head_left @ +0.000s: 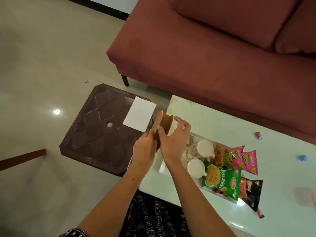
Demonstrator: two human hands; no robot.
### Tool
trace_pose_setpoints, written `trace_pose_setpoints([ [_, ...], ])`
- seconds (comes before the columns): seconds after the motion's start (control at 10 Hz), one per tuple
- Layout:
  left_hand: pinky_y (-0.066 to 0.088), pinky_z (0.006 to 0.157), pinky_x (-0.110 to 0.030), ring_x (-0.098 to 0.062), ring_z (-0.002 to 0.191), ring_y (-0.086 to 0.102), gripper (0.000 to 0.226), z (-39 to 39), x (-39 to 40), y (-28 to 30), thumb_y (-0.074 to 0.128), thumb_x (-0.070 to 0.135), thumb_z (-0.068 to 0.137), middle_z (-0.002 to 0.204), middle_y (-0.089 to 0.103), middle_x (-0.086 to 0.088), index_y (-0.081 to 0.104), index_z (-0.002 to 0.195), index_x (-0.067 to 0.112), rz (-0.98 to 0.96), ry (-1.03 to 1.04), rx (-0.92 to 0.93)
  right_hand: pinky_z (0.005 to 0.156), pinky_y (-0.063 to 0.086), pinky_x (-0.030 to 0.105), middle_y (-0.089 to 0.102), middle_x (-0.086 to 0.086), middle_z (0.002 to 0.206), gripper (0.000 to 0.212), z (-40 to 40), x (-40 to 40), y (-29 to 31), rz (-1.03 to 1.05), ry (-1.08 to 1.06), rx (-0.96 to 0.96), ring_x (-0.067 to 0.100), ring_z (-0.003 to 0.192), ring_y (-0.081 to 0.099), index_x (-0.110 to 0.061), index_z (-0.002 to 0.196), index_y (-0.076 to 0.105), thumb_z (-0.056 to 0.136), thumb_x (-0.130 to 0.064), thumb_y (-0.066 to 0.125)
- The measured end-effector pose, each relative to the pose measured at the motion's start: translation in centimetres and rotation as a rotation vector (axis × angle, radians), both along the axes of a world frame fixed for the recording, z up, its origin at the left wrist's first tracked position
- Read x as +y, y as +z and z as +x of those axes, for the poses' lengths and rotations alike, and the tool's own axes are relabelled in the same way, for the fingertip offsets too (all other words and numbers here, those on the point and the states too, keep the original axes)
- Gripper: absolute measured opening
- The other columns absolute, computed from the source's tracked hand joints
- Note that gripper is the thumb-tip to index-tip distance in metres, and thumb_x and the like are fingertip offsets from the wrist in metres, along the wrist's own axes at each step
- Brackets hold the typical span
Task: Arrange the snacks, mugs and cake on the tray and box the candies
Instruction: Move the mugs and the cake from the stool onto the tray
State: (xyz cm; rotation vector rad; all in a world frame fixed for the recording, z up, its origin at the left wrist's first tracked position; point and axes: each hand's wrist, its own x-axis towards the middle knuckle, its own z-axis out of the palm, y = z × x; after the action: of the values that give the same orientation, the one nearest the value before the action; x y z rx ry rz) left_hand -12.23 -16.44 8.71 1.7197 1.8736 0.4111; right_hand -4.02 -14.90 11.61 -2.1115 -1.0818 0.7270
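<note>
I hold the round brown cardboard box tilted over the white table, left hand gripping its lid, right hand wrapping its body, likely to box candies.

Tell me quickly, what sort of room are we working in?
Most likely a home living room: a pink sofa beside a low white coffee table, with a plastic stool on the tiled floor.

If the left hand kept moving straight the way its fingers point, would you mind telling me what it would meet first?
Probably the white paper lying on the dark stool, just beyond the brown box that the left hand holds; depth is unclear from this view.
</note>
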Motion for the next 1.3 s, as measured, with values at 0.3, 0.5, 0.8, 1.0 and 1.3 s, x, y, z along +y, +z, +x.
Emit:
trace_pose_setpoints([
  [0.3,0.051,0.067,-0.021,-0.016,0.068,0.059,0.025,6.3,-4.5,-4.9,0.048,0.009,0.089,0.087,0.069,-0.009,0.062,0.109,0.01,-0.17,-0.061,-0.202,0.084,0.05,0.037,0.07,0.01,0.109,0.03,7.7,-5.6,-5.8,-0.412,0.046,0.059,0.029,0.1,0.065,-0.008,0.113,0.06,0.093,-0.028,0.05],
  [0.5,0.045,0.069,-0.021,-0.02,0.077,0.062,0.025,8.0,-5.6,-9.7,0.048,0.015,0.092,0.096,0.07,-0.012,0.059,0.114,0.011,-0.344,-0.004,-0.23,0.079,0.047,0.037,0.066,0.019,0.112,0.028,9.6,-6.1,-10.0,-0.603,0.178,0.079,0.036,0.104,0.061,-0.003,0.115,0.052,0.093,-0.019,0.05],
  [0.8,0.054,0.085,-0.04,-0.034,0.091,0.063,0.028,9.1,-4.7,-13.4,0.046,0.002,0.088,0.102,0.068,-0.018,0.059,0.112,0.006,-0.425,0.135,-0.317,0.075,0.043,0.033,0.058,0.018,0.121,0.05,8.5,-4.5,-13.2,-0.706,0.2,0.04,0.034,0.107,0.058,-0.003,0.128,0.037,0.084,-0.008,0.061],
  [1.0,0.052,0.086,-0.039,-0.035,0.096,0.062,0.027,8.6,-4.7,-13.8,0.047,0.001,0.088,0.103,0.067,-0.021,0.059,0.113,0.005,-0.44,0.137,-0.345,0.076,0.041,0.032,0.056,0.018,0.125,0.041,7.3,-4.8,-13.8,-0.71,0.051,0.104,0.034,0.11,0.057,-0.005,0.133,0.031,0.095,-0.009,0.045],
  [1.3,0.044,0.071,-0.008,-0.022,0.085,0.063,0.028,3.9,-2.3,-10.1,0.051,-0.002,0.084,0.1,0.068,-0.015,0.062,0.109,0.003,-0.304,0.263,-0.366,0.086,0.048,0.042,0.057,0.018,0.122,0.044,5.9,-3.3,-10.5,-0.598,0.144,-0.113,0.037,0.109,0.056,-0.005,0.127,0.041,0.085,-0.01,0.055],
])
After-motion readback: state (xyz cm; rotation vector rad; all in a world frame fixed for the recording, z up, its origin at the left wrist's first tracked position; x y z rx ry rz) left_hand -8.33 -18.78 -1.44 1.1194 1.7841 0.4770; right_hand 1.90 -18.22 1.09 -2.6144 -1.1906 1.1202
